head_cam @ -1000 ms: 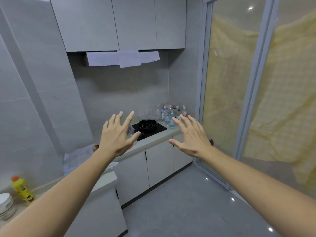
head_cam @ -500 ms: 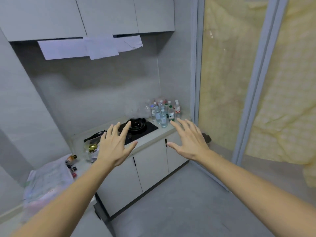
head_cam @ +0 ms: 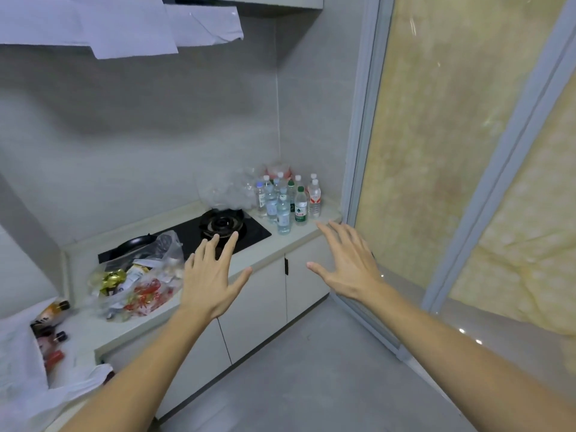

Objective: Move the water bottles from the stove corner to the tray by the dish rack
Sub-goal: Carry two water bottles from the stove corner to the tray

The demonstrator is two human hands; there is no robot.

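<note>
Several clear water bottles with white, blue and green caps stand clustered in the counter corner, right of the black gas stove. My left hand is stretched forward with fingers spread and holds nothing, in front of the stove. My right hand is also spread and empty, below and right of the bottles, short of them. No tray or dish rack is in view.
A clear plastic bag of packets lies on the counter left of the stove, beside a black pan. A white bag with small bottles sits at the lower left. A glass sliding door stands on the right.
The view has closed in on the stove corner and tilted down. Both hands stay spread and empty, now nearer the counter and the bottles.
</note>
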